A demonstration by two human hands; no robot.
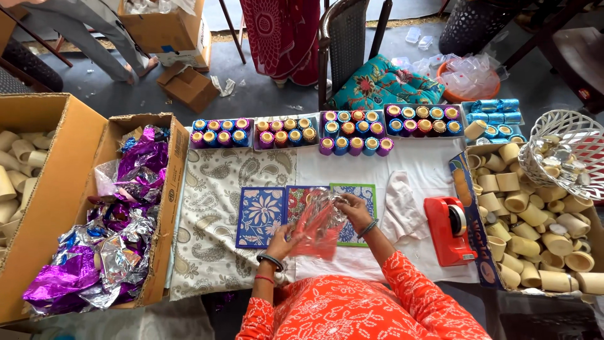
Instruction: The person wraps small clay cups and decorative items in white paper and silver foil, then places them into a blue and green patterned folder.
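Observation:
Both my hands hold a crinkly clear plastic bag (318, 223) over the table's near edge. My left hand (281, 242) grips its lower left side; my right hand (354, 211) pinches its upper right corner. Something red-orange shows through the plastic, but I cannot tell what it is. Under the bag lie three patterned square cards: a blue floral one (261, 216), a dark one (296, 195) mostly covered, and a green-edged one (362, 192).
A red tape dispenser (448, 230) and a pink cloth (402, 211) lie right of my hands. Trays of coloured foil-wrapped cups (352, 129) line the far edge. Boxes of foil (126, 220) stand left, plain cups (535, 233) and a white basket (566, 148) right.

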